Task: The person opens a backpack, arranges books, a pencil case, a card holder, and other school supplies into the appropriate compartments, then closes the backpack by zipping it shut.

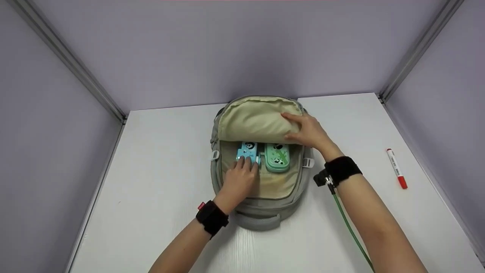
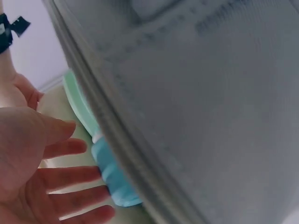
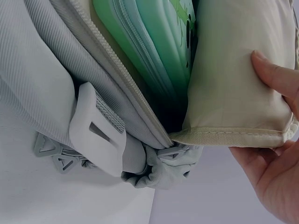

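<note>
Blue item (image 1: 248, 149) inside the open bag (image 1: 265, 209), at the left hand's (image 1: 238, 182) fingertips.
The left hand's fingers are extended, touching the blue item's near end; the green case (image 1: 277, 158) lies just to its right. The right hand (image 1: 310, 131) pinches the flap (image 1: 252, 121), thumb on the lining side. The green case is rounded, zipped and panda-printed; the flap lining is beige cloth, the bag ribbed grey fabric. The bag rests on a white table (image 1: 163, 163), a red-capped marker (image 1: 396, 167) well apart at right, pale walls (image 1: 242, 45) around.
</note>
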`<state>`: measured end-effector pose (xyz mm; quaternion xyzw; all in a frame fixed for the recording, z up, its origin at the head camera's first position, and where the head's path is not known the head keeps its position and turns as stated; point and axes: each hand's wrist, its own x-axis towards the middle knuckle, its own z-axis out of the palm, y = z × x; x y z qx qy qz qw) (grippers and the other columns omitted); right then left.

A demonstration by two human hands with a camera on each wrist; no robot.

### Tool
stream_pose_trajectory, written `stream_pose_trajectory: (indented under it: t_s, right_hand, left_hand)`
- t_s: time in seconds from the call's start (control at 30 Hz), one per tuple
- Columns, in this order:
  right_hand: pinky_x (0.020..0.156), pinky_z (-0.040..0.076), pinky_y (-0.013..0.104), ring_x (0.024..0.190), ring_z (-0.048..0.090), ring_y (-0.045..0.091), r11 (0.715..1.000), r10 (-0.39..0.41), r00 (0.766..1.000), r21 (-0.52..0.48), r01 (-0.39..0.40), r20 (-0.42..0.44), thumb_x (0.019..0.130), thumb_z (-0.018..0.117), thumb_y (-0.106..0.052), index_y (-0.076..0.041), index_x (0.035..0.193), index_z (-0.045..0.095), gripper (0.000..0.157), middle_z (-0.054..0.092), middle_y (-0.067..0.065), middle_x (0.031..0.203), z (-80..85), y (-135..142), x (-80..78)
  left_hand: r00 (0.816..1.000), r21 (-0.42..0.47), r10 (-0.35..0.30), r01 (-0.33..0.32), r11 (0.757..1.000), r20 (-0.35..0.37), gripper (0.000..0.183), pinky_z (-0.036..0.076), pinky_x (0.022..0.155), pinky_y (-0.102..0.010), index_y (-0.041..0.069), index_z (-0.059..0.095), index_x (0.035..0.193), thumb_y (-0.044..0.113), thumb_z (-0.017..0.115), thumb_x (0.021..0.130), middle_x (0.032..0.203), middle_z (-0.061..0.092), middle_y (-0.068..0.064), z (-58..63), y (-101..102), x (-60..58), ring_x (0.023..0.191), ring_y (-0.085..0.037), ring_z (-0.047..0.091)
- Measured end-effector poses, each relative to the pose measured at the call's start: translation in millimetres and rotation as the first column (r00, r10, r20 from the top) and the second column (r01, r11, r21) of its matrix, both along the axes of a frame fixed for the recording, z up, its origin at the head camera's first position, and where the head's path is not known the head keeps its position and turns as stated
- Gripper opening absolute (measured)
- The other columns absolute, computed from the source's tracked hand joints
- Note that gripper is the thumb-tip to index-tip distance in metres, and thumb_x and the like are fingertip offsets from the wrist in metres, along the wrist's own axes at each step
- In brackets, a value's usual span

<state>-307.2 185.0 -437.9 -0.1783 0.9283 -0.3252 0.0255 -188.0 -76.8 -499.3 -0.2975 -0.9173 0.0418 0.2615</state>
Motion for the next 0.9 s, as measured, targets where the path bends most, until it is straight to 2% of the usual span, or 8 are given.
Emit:
stream_pose_trajectory:
  t_s: [0.2, 0.33, 0.43, 0.53, 0.63, 0.73, 0.83, 0.9]
  right_hand:
    - [0.104, 0.035, 0.053, 0.127, 0.045, 0.040, 1.000, 0.007, 1.000, 0.004, -0.007, 0.005, 0.080, 0.083, -0.025, -0.026, 0.145, 0.051, 0.072, 0.050, 0.015, 0.143, -0.2, -1, -2.1]
    - [0.104, 0.034, 0.053, 0.128, 0.044, 0.041, 1.000, 0.014, 1.000, 0.003, -0.014, 0.006, 0.080, 0.083, -0.025, -0.025, 0.145, 0.050, 0.073, 0.049, 0.015, 0.144, 0.2, 0, -3.2]
    - [0.105, 0.034, 0.053, 0.129, 0.044, 0.041, 1.000, 0.012, 1.000, -0.002, -0.012, 0.009, 0.080, 0.083, -0.026, -0.025, 0.145, 0.050, 0.074, 0.049, 0.015, 0.144, 0.8, 1, -4.0]
    - [0.105, 0.034, 0.053, 0.128, 0.044, 0.041, 1.000, 0.013, 1.000, -0.007, -0.013, 0.007, 0.079, 0.084, -0.026, -0.025, 0.145, 0.050, 0.074, 0.049, 0.014, 0.144, 0.9, 1, -4.3]
    - [0.105, 0.034, 0.053, 0.129, 0.044, 0.041, 1.000, 0.024, 1.000, -0.011, -0.024, 0.004, 0.079, 0.084, -0.026, -0.024, 0.145, 0.050, 0.074, 0.049, 0.012, 0.145, 0.0, 0, -4.1]
    - [0.105, 0.034, 0.053, 0.129, 0.044, 0.041, 0.999, 0.033, 0.999, -0.012, -0.033, 0.005, 0.080, 0.084, -0.026, -0.024, 0.145, 0.050, 0.074, 0.049, 0.012, 0.145, -1.0, 0, -3.2]
    - [0.103, 0.036, 0.053, 0.128, 0.044, 0.041, 0.999, 0.034, 0.999, -0.021, -0.033, 0.019, 0.081, 0.083, -0.025, -0.025, 0.146, 0.049, 0.073, 0.049, 0.014, 0.144, -0.7, 0, -1.9]
    - [0.102, 0.037, 0.053, 0.127, 0.045, 0.040, 0.999, 0.031, 0.999, -0.027, -0.030, 0.028, 0.082, 0.082, -0.025, -0.026, 0.146, 0.049, 0.072, 0.048, 0.016, 0.143, 0.3, 0, -0.8]
  left_hand:
    - [0.996, -0.006, -0.015, 0.015, 1.000, 0.088, 0.025, 0.056, 0.079, -0.042, 0.005, 0.069, 0.116, 0.006, 0.064, 0.092, 0.117, 0.064, -0.024, 2.6, 2, -6.7, 0.106, -0.038, 0.064]
    - [0.978, 0.011, -0.032, 0.030, 0.999, 0.204, 0.030, 0.054, 0.085, -0.043, 0.003, 0.064, 0.122, 0.012, 0.064, 0.094, 0.118, 0.060, -0.027, 8.5, 3, -15.2, 0.108, -0.041, 0.062]
    - [0.947, 0.001, -0.016, 0.017, 1.000, 0.322, 0.040, 0.050, 0.092, -0.047, 0.004, 0.058, 0.132, 0.021, 0.064, 0.096, 0.125, 0.056, -0.029, 13.5, 4, -22.0, 0.114, -0.043, 0.058]
    - [0.912, -0.027, 0.012, -0.001, 1.000, 0.410, 0.048, 0.045, 0.098, -0.050, 0.007, 0.054, 0.138, 0.027, 0.064, 0.096, 0.134, 0.052, -0.029, 16.6, 5, -28.8, 0.123, -0.044, 0.052]
    - [0.880, -0.051, 0.044, -0.022, 0.998, 0.473, 0.053, 0.040, 0.102, -0.052, 0.010, 0.051, 0.142, 0.032, 0.065, 0.096, 0.140, 0.048, -0.028, 16.4, 4, -35.5, 0.128, -0.043, 0.047]
    - [0.838, -0.063, 0.074, -0.047, 0.997, 0.541, 0.059, 0.035, 0.106, -0.054, 0.011, 0.046, 0.146, 0.035, 0.064, 0.096, 0.145, 0.043, -0.026, 15.3, 3, -40.8, 0.133, -0.043, 0.041]
    - [0.793, -0.050, 0.083, -0.067, 0.997, 0.603, 0.062, 0.030, 0.108, -0.056, 0.013, 0.043, 0.148, 0.038, 0.063, 0.096, 0.149, 0.037, -0.024, 15.6, 1, -43.1, 0.137, -0.042, 0.035]
    - [0.772, -0.037, 0.081, -0.074, 0.997, 0.630, 0.064, 0.026, 0.110, -0.056, 0.014, 0.043, 0.149, 0.040, 0.065, 0.094, 0.152, 0.033, -0.023, 17.9, 0, -42.7, 0.140, -0.040, 0.030]
